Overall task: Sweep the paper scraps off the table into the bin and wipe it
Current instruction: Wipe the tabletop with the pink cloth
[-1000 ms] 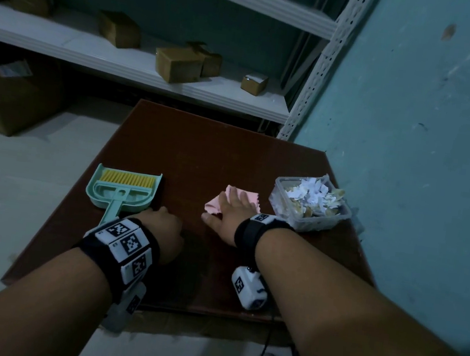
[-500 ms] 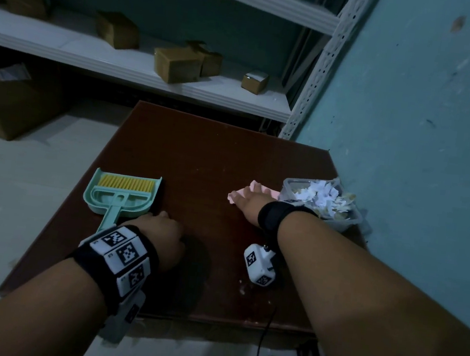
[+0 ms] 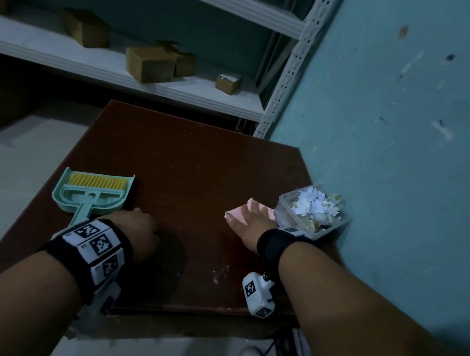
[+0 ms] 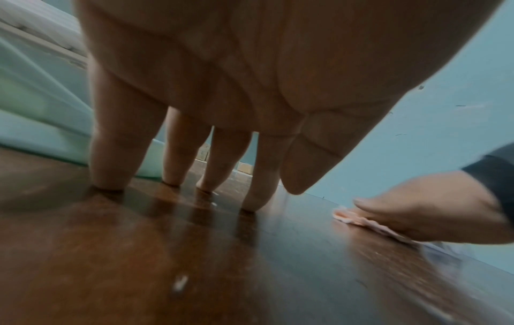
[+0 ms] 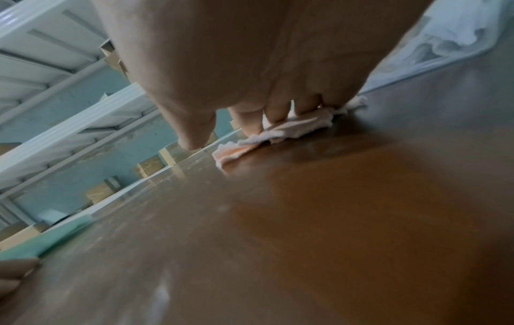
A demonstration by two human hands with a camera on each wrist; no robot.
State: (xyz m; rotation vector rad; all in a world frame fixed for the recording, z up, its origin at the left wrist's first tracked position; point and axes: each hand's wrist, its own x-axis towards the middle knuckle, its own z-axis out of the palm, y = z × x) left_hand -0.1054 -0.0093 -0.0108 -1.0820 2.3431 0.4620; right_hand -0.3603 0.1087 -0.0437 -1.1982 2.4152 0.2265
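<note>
Pressing down with flat, straight fingers, the right hand [image 3: 246, 227] is laid on a pink cloth [image 3: 236, 214] at the right of the head frame. The cloth is kept flat on the brown surface [image 3: 187, 165], just beside a clear plastic bin [image 3: 325, 231] filled with white paper scraps [image 3: 313, 206]. The left hand [image 3: 134, 229] is propped on the surface at lower left, with its straight fingertips [image 4: 107, 182] touching the wood and nothing held. A mint green dustpan [image 3: 91, 194] with a yellow-bristled brush [image 3: 97, 182] tucked inside is seen just beside that hand. A few tiny white bits [image 3: 219, 273] are left on the surface between the two wrists.
</note>
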